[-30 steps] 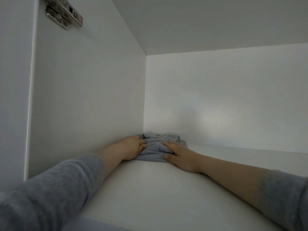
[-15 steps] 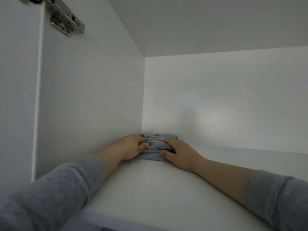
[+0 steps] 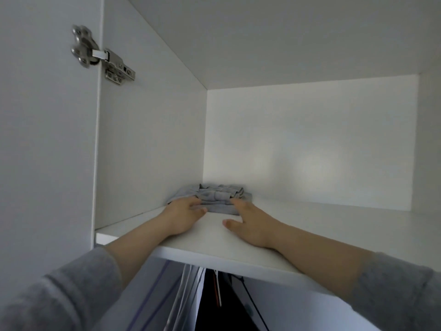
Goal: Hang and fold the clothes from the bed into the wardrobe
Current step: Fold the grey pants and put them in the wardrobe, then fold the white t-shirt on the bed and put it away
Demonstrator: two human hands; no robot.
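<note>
While the folded grey garment (image 3: 214,198) sits in the back-left corner of the wardrobe shelf (image 3: 214,249), the left hand (image 3: 183,216) lies flat against its front edge and the right hand (image 3: 248,225) rests spread, fingertips touching it. Pressing evenly from both sides should hold the fold square.

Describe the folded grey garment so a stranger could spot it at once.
Inside the white wardrobe, find the top shelf above the hanging clothes. In its back left corner lies the folded grey garment, with the left hand and right hand at its front edge. It is the only cloth on that shelf.
</note>
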